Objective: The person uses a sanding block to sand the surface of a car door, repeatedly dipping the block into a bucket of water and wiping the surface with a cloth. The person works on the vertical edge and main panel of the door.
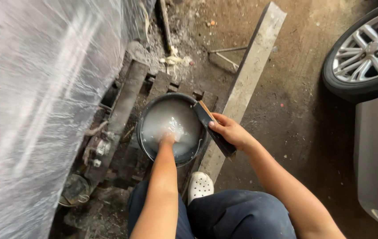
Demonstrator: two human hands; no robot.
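Buckets: one, dark [147,116], holding milky water, centre. Flat dark-faced boards: one [213,128], at the bucket's 3 o'clock rim. Hands: two, left hand [167,138] and right hand [231,130]. Long pale beams: one [246,84], 1 o'clock. Car wheels: one [366,48], 2 o'clock. White shoes: one [200,186], 6 o'clock.

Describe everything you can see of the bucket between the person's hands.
The bucket is round, dark and metal-looking, standing upright on dirty wooden boards. It holds cloudy, whitish water. The left hand is dipped into the water; the right hand holds a flat dark block against its right rim.
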